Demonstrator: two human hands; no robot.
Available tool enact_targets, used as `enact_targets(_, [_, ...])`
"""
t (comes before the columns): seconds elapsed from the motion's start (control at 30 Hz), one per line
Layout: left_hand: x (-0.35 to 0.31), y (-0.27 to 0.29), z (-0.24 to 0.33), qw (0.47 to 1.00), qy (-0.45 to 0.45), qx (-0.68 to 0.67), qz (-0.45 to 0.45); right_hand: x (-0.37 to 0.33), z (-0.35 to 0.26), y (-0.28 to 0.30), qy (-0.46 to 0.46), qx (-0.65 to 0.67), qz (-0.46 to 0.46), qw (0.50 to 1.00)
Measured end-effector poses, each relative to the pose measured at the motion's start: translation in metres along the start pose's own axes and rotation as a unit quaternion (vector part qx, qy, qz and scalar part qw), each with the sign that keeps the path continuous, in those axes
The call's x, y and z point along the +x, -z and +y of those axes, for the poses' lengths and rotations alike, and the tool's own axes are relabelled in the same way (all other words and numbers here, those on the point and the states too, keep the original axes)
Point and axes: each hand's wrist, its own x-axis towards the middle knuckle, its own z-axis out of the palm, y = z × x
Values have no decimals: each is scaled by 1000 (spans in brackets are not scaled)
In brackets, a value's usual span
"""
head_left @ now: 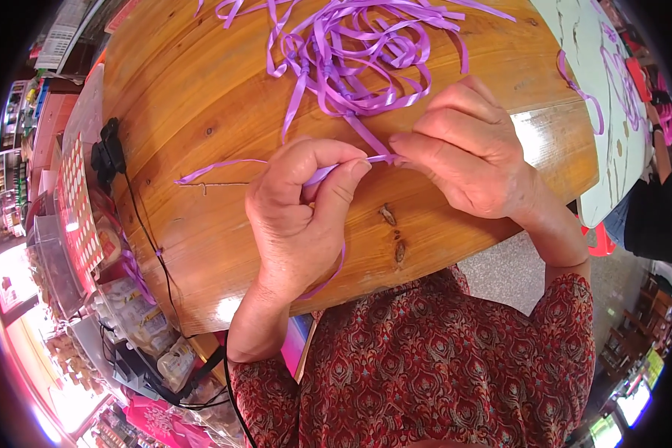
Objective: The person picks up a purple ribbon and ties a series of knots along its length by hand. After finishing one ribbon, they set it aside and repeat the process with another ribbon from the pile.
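Between my two hands runs a short stretch of purple ribbon [378, 158], level above the wooden table. My left hand [299, 201] pinches it between thumb and forefinger, and a loose tail hangs below that hand. With fingertips drawn together, my right hand [467, 153] grips the same ribbon close by on the right. A strand leads from there to a loose heap of purple ribbon [351, 56] at the table's far side, with several knots in it. Left of my left hand lie another ribbon end and a thin wire with a small hook [204, 187].
The wooden table [201, 97] fills the middle. A black clip-like device [110, 153] with a cable sits on its left edge. Clear bags and boxes [138, 317] crowd the left side. At right, a white marbled table [608, 172] carries more ribbon, with a person beside it.
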Motion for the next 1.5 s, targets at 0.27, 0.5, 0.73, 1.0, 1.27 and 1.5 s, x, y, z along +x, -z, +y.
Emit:
enact_targets(0.27, [2,11,1,998,-47,45,-26,4,2,2,16,16,11,1000])
enact_targets(0.5, [7,5,-5,995,50,-85,-9,4,9,-1,-47,59,-38,996])
enact_targets(0.73, [7,6,-5,986,93,-137,-8,-2,15,5,-171,173,-32,969])
enact_targets(1.0, [5,2,-5,987,99,-127,-8,5,3,2,-81,83,-15,993])
enact_targets(1.27, [5,0,-9,997,38,-72,-2,-2,2,2,-21,17,-13,1000])
enact_targets(1.5, [3,2,-7,1000,20,-6,7,-7,7,1,17,26,5,999])
